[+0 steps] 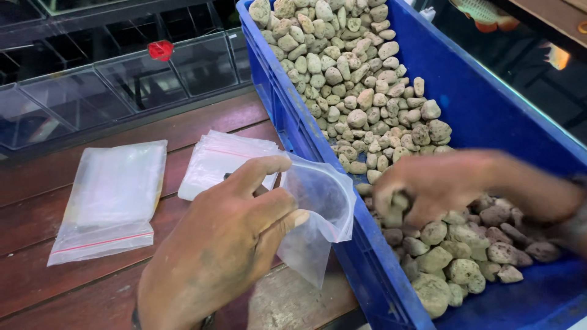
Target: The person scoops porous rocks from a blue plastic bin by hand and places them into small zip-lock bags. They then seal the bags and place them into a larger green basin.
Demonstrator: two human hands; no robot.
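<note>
I'm pinching the small clear zip bag (pixel 318 214) open with my left hand (pixel 226 244) while my right hand (pixel 440 186) grips pale porous pebbles (pixel 361 91) in the blue plastic crate (pixel 489 104), so best keep that mouth wide and close.

You're looking at an evenly lit, fairly bright scene; the light seems to fall from above, soft enough that shadows stay faint. Your right hand (pixel 446 183) is smeared by motion blur, its fingers hard to make out, while your left hand (pixel 226 238) stays sharper. The clear bag (pixel 318 214) and the flat bags (pixel 116 195) on the worktop (pixel 61 287) show a pale sheen. The glass tanks (pixel 110 91) at the top left sit dark, with dim reflections.
</note>
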